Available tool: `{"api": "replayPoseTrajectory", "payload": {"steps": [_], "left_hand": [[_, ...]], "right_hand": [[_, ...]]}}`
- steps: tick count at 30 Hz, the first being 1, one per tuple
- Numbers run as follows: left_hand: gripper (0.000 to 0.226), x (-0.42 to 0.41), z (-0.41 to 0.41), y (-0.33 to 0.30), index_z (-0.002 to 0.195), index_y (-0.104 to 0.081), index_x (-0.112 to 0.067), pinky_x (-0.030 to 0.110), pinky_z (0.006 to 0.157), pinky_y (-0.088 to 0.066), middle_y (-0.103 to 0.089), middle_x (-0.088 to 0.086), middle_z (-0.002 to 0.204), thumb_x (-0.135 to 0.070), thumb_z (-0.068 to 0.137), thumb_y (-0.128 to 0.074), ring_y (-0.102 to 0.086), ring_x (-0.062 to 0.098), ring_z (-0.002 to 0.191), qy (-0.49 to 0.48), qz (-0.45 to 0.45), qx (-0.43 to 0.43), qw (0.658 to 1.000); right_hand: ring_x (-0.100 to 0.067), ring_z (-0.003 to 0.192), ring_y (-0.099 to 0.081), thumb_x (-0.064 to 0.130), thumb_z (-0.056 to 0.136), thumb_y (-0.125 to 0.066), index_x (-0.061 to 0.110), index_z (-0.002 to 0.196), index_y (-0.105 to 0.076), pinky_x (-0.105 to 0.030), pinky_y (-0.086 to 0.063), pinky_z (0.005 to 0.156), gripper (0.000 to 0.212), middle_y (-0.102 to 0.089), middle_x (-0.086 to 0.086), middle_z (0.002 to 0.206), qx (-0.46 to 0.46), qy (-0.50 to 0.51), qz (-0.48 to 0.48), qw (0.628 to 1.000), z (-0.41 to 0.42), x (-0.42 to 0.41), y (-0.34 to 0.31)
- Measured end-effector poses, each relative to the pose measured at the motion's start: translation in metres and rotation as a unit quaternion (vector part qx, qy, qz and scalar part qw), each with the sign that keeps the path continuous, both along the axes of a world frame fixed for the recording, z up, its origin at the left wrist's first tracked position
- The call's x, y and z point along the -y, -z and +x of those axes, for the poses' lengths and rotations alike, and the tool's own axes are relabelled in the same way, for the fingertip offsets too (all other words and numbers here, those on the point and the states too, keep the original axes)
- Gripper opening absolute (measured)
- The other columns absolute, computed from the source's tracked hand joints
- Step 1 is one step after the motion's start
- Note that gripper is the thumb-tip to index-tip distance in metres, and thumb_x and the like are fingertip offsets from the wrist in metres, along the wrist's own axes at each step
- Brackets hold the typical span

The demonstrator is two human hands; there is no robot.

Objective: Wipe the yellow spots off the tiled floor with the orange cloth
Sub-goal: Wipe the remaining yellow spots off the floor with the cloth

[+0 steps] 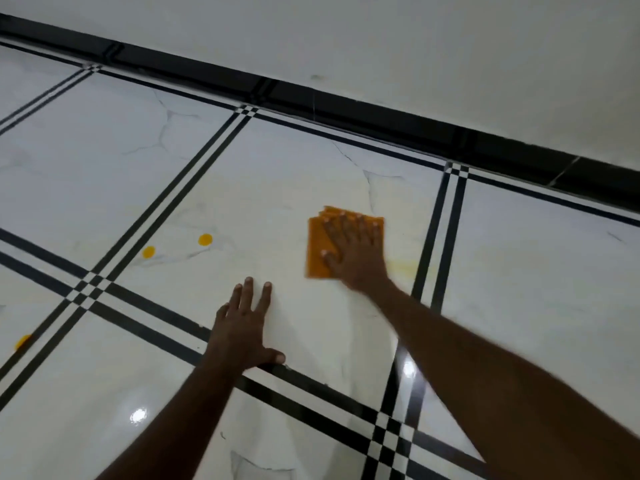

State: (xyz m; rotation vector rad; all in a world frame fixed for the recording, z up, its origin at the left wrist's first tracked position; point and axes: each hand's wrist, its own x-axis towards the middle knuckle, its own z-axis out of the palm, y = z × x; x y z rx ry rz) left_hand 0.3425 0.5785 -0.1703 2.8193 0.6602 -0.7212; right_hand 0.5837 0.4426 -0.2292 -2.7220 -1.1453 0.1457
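Head cam, looking down at glossy white marble-look tiled floor (263, 174) w/ black double-line borders and checker crossings.

Surroundings: black skirting strip (346, 105) runs diagonally along the top, pale wall (415, 46) above it. Two bright light reflections on the tiles, one lower left, one near the R forearm. Nothing lies btwn the hands and the spots; floor around is bare apart from the marks below.

Orange cloth (320, 247): folded to a rough square, flat on the centre tile, slightly motion-blurred. Right hand (356, 254) lies palm-down on top of it, fingers spread and pressed flat, thumb out to the left on the cloth; no pinch, just pressing it to the floor. Faint yellowish smear (403, 266) on the tile just right of the cloth, near the black border lines.

Left hand (242, 330): palm flat on the bare tile, fingers spread, thumb out to the right touching a black border line. Holds nothing.

Yellow spots: two round ones on the same tile, well left of the cloth – spot A (205, 240), spot B (149, 252). Third spot (23, 341) at far left edge, partly cut off by a border line.

Writing/labels: none legible.
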Motion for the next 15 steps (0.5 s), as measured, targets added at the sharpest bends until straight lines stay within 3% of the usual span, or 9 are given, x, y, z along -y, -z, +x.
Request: {"api": "replayPoseTrajectory", "payload": {"steps": [4,7,9,12,15], "left_hand": [[0.137,-0.007,-0.001,-0.006,0.154,0.024,-0.026,0.047,0.122,-0.016,0.029,0.01,0.162,-0.074,0.067,-0.07,0.014,0.031,0.153,0.003,-0.006,-0.005,1.0],[0.137,-0.002,0.003,-0.008,0.156,0.02,-0.026,0.049,0.122,-0.013,0.027,0.013,0.163,-0.081,0.064,-0.066,0.013,0.034,0.153,-0.013,-0.012,-0.002,1.0],[0.134,0.008,0.013,-0.007,0.157,0.017,-0.026,0.05,0.122,-0.011,0.024,0.015,0.163,-0.088,0.064,-0.058,0.013,0.035,0.153,-0.03,-0.018,0.019,0.999],[0.134,0.027,0.032,0.0,0.159,0.009,-0.024,0.051,0.121,-0.011,0.017,0.017,0.165,-0.096,0.056,-0.036,0.011,0.034,0.153,-0.003,-0.022,0.068,0.997],[0.137,0.037,0.045,0.007,0.159,0.004,-0.013,0.052,0.121,-0.012,0.014,0.018,0.165,-0.094,0.051,-0.02,0.008,0.036,0.154,0.023,-0.021,0.082,0.996]], "right_hand": [[-0.047,0.151,-0.026,0.063,0.096,-0.018,0.019,0.162,-0.024,-0.068,-0.014,0.121,0.079,-0.031,-0.02,0.164,0.01,0.197,-0.025,0.98,0.06,0.116,-0.012],[-0.05,0.153,-0.018,0.064,0.094,-0.016,0.021,0.164,-0.017,-0.071,-0.008,0.121,0.083,-0.024,-0.021,0.167,-0.022,0.268,-0.026,0.963,0.023,0.131,-0.014],[-0.05,0.153,-0.019,0.062,0.096,-0.023,0.021,0.164,-0.017,-0.072,-0.009,0.121,0.08,-0.023,-0.022,0.167,-0.015,0.244,-0.019,0.97,-0.024,0.106,-0.012],[-0.044,0.158,-0.004,0.061,0.098,-0.03,0.026,0.165,-0.011,-0.065,0.0,0.125,0.078,-0.01,-0.013,0.172,0.0,0.118,0.017,0.993,-0.078,0.06,-0.005],[-0.039,0.159,0.003,0.065,0.098,-0.028,0.032,0.165,-0.004,-0.063,0.002,0.125,0.079,0.0,-0.006,0.173,0.004,0.004,0.001,1.0,-0.066,0.053,-0.003]]}}
